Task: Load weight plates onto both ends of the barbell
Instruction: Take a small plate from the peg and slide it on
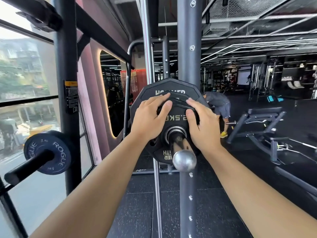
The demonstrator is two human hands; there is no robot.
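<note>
Black bench (265, 112) near bent-over person (218, 102)

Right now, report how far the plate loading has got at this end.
Done: a large black plate sits on the barbell sleeve. In hand: the left hand and right hand press a small 2.5 kg plate against it; whether it is fully seated is unclear. Left: the other end is out of view, so unconfirmed. A Rogue plate hangs on a storage peg.
</note>
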